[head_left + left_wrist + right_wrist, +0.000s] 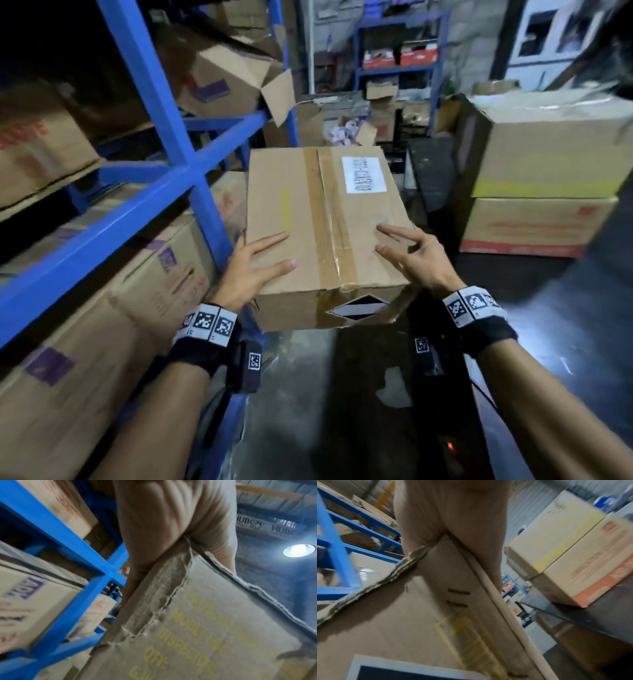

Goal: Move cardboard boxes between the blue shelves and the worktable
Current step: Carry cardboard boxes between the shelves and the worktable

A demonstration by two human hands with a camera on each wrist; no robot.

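Cardboard fills most of the scene: a taped brown box (322, 233) with a white label is held in the air between both hands, over a grey, shiny concrete floor (342, 394), just right of the blue shelves (161, 137) and left of the dark worktable (534, 274). The left hand (255, 270) clasps the near left corner, thumb and forefinger lying straight across the top while the palm wraps the edge, as the left wrist view confirms; whether the other fingers curl under the box cannot be seen. The right hand (416, 255) takes the near right corner likewise, two fingers spread on top and the palm pressed to the side. Both wrists carry black bands with square printed markers. The shelves hold many large cartons (102, 342), some with purple print, and one upper carton has a loose flap. Two big cartons (548, 178) are stacked on the worktable, the top one with a yellow band, the lower with orange. Farther back stands a second blue rack (400, 61) against a pale block wall, with open boxes heaped below it. A round ceiling lamp (299, 550) glows overhead.
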